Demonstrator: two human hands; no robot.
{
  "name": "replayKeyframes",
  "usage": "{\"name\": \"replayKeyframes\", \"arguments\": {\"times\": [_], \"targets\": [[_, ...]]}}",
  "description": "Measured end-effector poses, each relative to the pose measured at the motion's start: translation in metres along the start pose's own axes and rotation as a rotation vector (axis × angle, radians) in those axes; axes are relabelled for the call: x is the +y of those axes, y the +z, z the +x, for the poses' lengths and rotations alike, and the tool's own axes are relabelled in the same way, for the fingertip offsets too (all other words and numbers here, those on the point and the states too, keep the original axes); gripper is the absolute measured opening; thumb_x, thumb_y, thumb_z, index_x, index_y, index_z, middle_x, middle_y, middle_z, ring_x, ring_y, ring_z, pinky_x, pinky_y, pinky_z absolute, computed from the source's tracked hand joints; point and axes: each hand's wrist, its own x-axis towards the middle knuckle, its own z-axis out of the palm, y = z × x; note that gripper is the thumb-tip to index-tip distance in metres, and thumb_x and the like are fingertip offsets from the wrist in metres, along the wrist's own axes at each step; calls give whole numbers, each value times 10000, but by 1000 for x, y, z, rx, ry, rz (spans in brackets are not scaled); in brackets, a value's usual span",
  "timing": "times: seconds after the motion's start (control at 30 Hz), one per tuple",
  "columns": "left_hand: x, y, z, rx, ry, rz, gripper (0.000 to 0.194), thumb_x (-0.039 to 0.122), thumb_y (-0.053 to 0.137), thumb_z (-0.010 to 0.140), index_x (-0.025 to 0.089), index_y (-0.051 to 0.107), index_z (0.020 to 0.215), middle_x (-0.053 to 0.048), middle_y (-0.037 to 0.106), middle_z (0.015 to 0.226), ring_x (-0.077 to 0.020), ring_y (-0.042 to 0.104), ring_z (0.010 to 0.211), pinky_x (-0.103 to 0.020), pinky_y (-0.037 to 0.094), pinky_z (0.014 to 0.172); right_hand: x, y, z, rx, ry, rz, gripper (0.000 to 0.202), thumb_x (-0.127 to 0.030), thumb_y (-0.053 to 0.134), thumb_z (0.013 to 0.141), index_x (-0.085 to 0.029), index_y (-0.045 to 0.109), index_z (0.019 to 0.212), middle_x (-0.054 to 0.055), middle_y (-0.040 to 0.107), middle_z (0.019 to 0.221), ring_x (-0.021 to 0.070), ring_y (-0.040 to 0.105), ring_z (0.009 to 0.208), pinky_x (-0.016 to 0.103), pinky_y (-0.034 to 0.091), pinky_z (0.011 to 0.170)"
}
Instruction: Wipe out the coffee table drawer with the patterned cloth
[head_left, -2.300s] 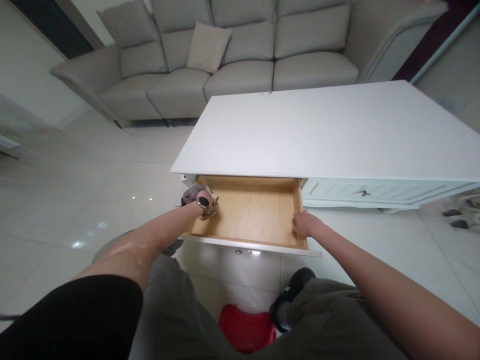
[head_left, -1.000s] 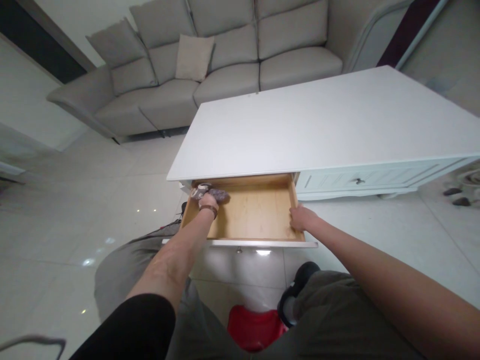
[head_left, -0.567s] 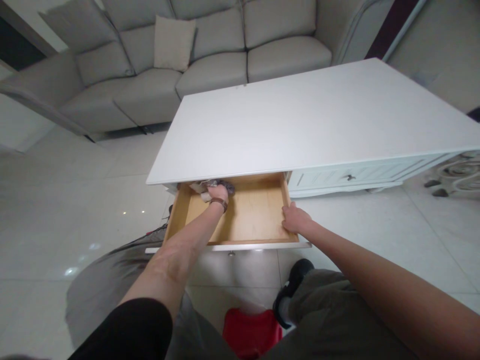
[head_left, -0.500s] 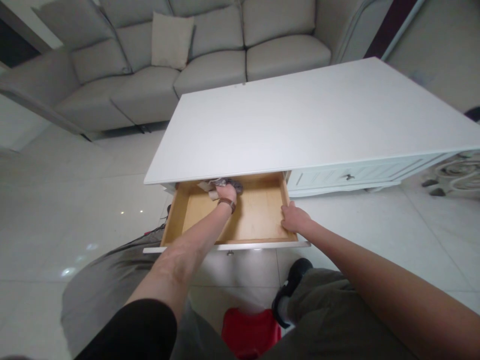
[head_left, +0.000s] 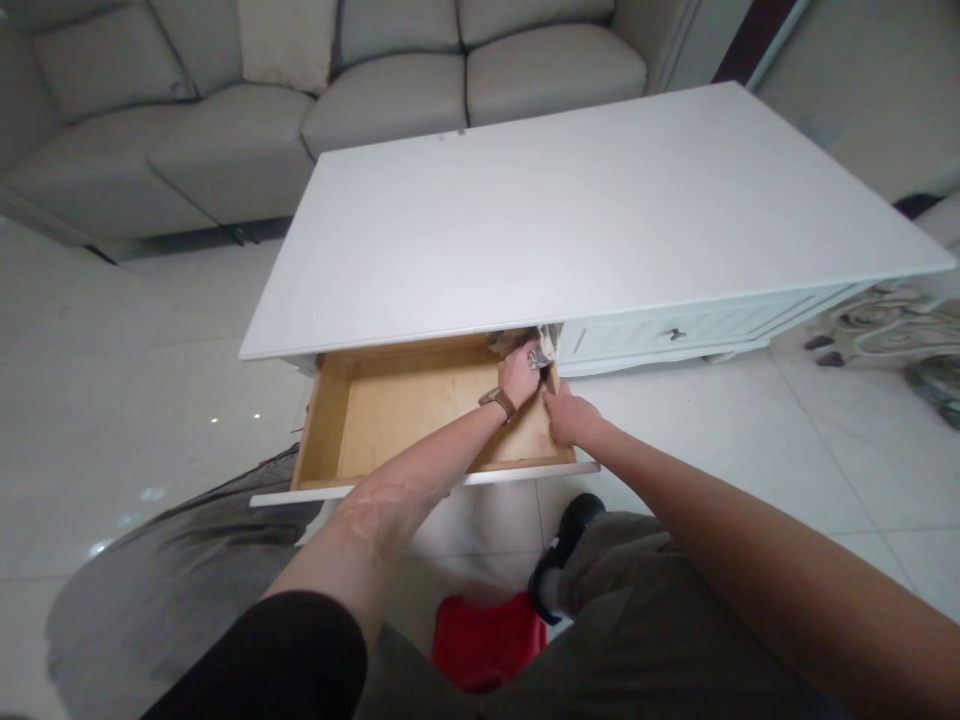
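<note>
A wooden drawer (head_left: 405, 410) is pulled out from the front of a white coffee table (head_left: 570, 210). My left hand (head_left: 519, 372), with a watch (head_left: 498, 402) on its wrist, reaches into the drawer's back right corner. Its fingers are closed on a crumpled, patterned cloth (head_left: 546, 346), which lies against the right side wall, partly hidden under the tabletop. On the outer right side, my right hand (head_left: 571, 415) grips the drawer's side wall near the front, thumb over the top edge.
A grey sofa (head_left: 390, 105) with a pale cushion (head_left: 289, 40) stands behind the table. Another drawer front with a knob (head_left: 675, 334) is shut at the right. A red plastic stool (head_left: 489, 640) sits on the tiled floor (head_left: 187, 400) between my legs.
My left hand has carried the cloth rightward, from the drawer's back middle to its right wall. My right hand keeps hold of the drawer's side. The view has shifted slightly.
</note>
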Motion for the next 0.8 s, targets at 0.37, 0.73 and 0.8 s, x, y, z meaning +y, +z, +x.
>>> {"name": "replayKeyframes", "arguments": {"times": [0.37,0.73,0.8], "targets": [[-34,-22,-48,-459,86,170,852,242,673,855,274,348,1642,-87,734,1361,-290,696,1232,-381,539,1050,6,-29,3,-175,-240,-114,431,-187,641,863,-74,739,1268,224,672,1355,326,668,1214,345,510,1041],[-32,-37,-89,-749,266,368,685,282,622,912,322,455,1575,-46,677,1463,-242,675,1268,-339,512,1093,20,-85,3,-31,-279,-170,405,-217,535,953,-44,797,1208,230,755,1245,309,717,1139,333,528,924],[-28,-39,-94,-778,350,418,555,291,613,931,340,568,1482,-26,688,1450,-234,665,1284,-323,508,1088,12,-82,6,-25,-268,-227,430,-210,542,954,-24,767,1270,254,726,1295,324,708,1173,348,528,935]]}}
